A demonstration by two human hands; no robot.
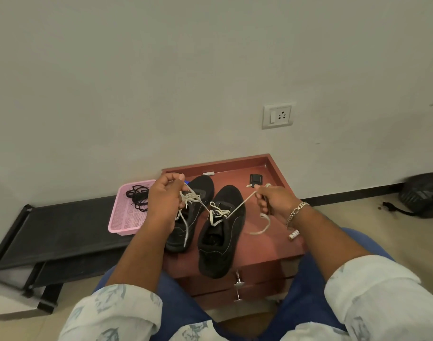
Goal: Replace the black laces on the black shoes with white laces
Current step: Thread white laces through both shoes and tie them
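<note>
Shoes sit side by side on the red-brown worktop in front of my knees, toes pointing to the far wall: the left shoe partly behind my left hand, the right shoe nearer to me. A white lace runs through the right shoe's far eyelets, and I hold one end in each hand, pulled out to either side. My left hand pinches its end between thumb and curled fingers; my right hand grips the other, the loose tail hanging below it. Black laces lie in a pink basket to the left. A small black object rests at the far side.
</note>
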